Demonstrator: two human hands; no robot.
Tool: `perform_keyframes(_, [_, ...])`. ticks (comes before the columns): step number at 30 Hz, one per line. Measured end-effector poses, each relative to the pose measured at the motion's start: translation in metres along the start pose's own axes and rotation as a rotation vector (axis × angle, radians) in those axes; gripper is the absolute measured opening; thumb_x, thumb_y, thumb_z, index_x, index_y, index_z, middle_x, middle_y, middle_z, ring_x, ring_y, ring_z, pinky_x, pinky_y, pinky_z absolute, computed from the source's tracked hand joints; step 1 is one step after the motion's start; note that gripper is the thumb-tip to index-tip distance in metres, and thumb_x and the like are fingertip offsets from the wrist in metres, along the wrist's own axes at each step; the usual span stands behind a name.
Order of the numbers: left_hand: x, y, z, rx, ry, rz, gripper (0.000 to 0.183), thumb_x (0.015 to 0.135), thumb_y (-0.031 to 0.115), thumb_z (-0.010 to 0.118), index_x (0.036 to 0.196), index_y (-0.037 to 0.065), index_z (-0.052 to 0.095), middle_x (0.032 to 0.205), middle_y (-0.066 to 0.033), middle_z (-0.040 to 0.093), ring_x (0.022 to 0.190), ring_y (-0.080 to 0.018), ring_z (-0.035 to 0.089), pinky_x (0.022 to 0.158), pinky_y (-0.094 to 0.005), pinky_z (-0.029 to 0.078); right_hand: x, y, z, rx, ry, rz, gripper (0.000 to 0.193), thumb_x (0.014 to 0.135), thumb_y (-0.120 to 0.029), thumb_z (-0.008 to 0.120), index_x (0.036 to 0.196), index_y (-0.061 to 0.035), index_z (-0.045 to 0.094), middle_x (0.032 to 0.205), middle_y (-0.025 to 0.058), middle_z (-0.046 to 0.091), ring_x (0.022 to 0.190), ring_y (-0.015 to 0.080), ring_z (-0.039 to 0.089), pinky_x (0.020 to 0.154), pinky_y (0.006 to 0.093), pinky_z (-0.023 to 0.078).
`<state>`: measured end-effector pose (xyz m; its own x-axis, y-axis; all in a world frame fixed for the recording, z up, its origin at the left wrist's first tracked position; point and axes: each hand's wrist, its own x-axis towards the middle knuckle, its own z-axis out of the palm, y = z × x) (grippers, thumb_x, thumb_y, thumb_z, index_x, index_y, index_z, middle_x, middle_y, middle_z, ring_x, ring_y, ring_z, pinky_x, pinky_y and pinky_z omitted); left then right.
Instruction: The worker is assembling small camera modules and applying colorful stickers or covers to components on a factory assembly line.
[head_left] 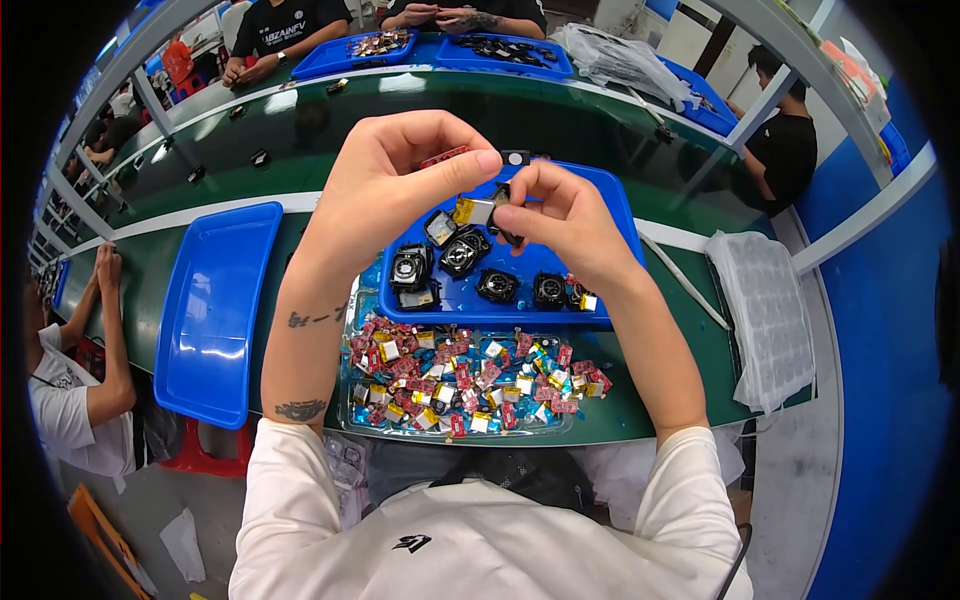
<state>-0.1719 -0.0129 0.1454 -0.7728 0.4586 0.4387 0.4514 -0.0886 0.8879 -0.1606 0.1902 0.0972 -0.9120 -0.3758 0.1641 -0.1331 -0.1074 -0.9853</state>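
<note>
Both my hands are raised over a blue tray (pixel 626 235) that holds several black watch cases (pixel 463 252). My left hand (pixel 395 175) is closed, with a small red circuit board (pixel 444 157) showing between its curled fingers and thumb. My right hand (pixel 570 222) pinches a black watch case (pixel 502 197), partly hidden by the fingers. A silver and yellow battery (pixel 474 211) hangs beside that case; whether it is attached, I cannot tell. Near my left thumb tip is a small black piece with a pale round spot (pixel 515 158).
Closer to me, a clear tray holds a heap of red boards and batteries (pixel 480 375). A blue tray (pixel 205 345) lies at left, stacked clear plastic trays (pixel 765 320) at right. Beyond runs a green conveyor (pixel 400 105) with metal posts; several people work around it.
</note>
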Motion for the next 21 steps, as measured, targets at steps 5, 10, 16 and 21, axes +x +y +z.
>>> perform_keyframes(5, [0.002,-0.006,0.001,0.055,0.011,-0.024,0.013,0.083,0.013,0.070,0.084,0.001,0.066,0.076,0.0013,0.063,0.071,-0.0033,0.055,0.064,-0.0189,0.043,-0.001,-0.003,-0.001,-0.101,0.079,-0.093,0.035,0.079,-0.003,0.072,0.109,-0.0026,0.053,0.093,0.0064,0.064,0.081,0.0101,0.062,0.065,0.0234,0.052])
perform_keyframes(10, [0.003,-0.016,0.005,0.154,0.029,-0.056,0.016,0.082,0.014,0.070,0.084,-0.001,0.068,0.072,0.0003,0.063,0.067,-0.0027,0.054,0.059,-0.0181,0.041,-0.002,-0.003,0.002,-0.009,0.172,-0.059,0.033,0.082,-0.002,0.067,0.112,-0.0013,0.054,0.093,0.0068,0.065,0.082,0.0104,0.062,0.068,0.0234,0.051])
perform_keyframes(16, [0.004,-0.019,0.013,0.179,0.079,-0.065,0.016,0.082,0.014,0.069,0.083,-0.002,0.069,0.070,-0.0006,0.063,0.065,-0.0032,0.054,0.057,-0.0179,0.041,-0.001,-0.004,-0.003,-0.011,0.188,-0.126,0.024,0.083,-0.001,0.061,0.107,0.0008,0.060,0.091,0.0069,0.065,0.080,0.0098,0.062,0.069,0.0243,0.051])
perform_keyframes(21, [0.002,-0.013,0.018,0.213,0.132,-0.102,0.019,0.080,0.015,0.068,0.084,-0.004,0.070,0.069,-0.0030,0.065,0.063,-0.0042,0.057,0.055,-0.0185,0.043,-0.001,-0.002,-0.006,-0.101,0.286,-0.113,0.026,0.083,-0.001,0.061,0.109,0.0013,0.060,0.090,0.0083,0.067,0.078,0.0094,0.062,0.068,0.0253,0.051])
